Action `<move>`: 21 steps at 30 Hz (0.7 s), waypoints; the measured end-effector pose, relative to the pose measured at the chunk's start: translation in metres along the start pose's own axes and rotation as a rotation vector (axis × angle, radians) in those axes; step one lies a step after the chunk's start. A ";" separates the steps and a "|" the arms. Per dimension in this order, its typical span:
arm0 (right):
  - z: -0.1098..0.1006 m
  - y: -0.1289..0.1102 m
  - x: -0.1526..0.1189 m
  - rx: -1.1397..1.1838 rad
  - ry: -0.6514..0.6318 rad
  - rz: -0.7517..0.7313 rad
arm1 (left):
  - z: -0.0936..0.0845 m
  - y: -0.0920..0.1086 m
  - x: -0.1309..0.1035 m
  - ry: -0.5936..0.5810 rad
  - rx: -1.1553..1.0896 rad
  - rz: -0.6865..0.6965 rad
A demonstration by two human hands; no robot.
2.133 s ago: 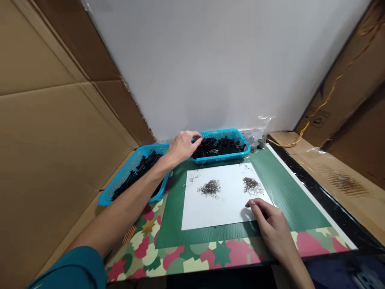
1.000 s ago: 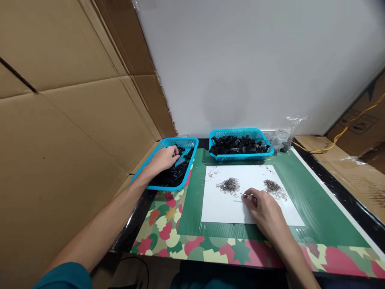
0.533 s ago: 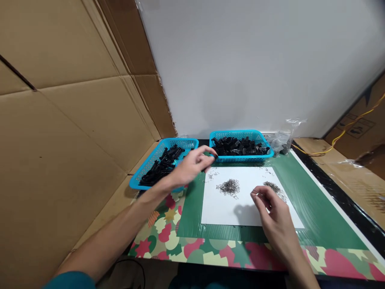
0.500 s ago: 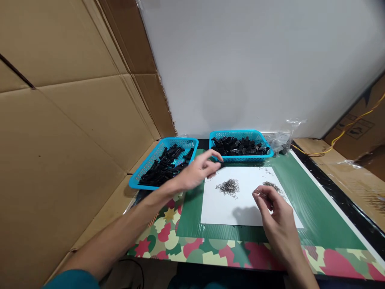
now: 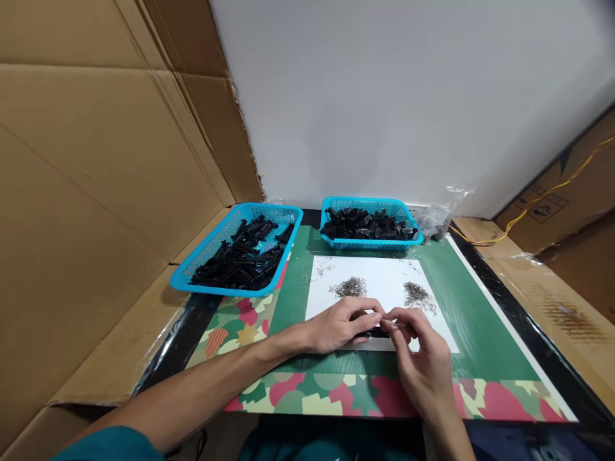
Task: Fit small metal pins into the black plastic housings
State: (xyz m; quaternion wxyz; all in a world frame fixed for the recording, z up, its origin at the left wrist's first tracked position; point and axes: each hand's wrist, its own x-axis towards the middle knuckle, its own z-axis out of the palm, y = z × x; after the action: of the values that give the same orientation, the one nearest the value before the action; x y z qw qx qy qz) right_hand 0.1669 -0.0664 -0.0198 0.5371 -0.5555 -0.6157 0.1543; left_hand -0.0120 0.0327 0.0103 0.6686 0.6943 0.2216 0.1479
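Observation:
My left hand (image 5: 334, 328) is closed around a small black plastic part (image 5: 377, 333) above the lower edge of a white sheet (image 5: 317, 307). Against it, my right hand (image 5: 425, 349) pinches a thin, wire-like metal piece (image 5: 396, 324); its exact shape is too small to tell. The fingertips of both hands meet over the black part and hide much of it. Just beyond them on the sheet lie a left heap of small bent wire pieces (image 5: 350, 287) and a right heap of similar wire pieces (image 5: 417, 296).
A left blue basket (image 5: 180, 279) holds long black plastic parts. Behind the sheet, another blue basket (image 5: 375, 244) contains short black pieces. Beside it stands a clear plastic bag (image 5: 435, 221). Cardboard (image 5: 96, 192) walls the left side; a yellow cord (image 5: 516, 229) runs at the right.
My left hand has come from near the back basket down to the sheet's front, bringing a dark piece. My right hand has shifted slightly left, and the two now meet.

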 end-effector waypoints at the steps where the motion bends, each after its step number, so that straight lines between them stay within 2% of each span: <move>1: 0.002 0.000 0.000 -0.008 0.005 -0.006 | 0.000 -0.001 -0.002 0.033 0.063 0.034; 4: 0.006 -0.002 -0.001 -0.030 0.021 -0.014 | 0.001 -0.004 -0.007 0.094 0.235 0.110; 6: 0.006 -0.004 -0.001 -0.041 0.020 -0.029 | 0.002 -0.005 -0.008 0.095 0.272 0.120; 12: 0.001 -0.006 0.000 -0.025 -0.024 -0.026 | 0.002 -0.007 -0.005 0.083 0.271 0.156; 17: -0.002 -0.006 -0.001 0.043 -0.047 0.064 | 0.003 -0.008 -0.004 0.089 0.250 0.122; 21: -0.006 -0.006 0.000 0.037 0.020 0.122 | 0.005 -0.005 -0.004 0.114 0.230 0.109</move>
State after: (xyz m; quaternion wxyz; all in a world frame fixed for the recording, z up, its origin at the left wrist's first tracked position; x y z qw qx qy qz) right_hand 0.1690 -0.0715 -0.0126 0.5429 -0.5834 -0.5725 0.1927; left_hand -0.0134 0.0267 0.0051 0.5617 0.7679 0.2367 0.1970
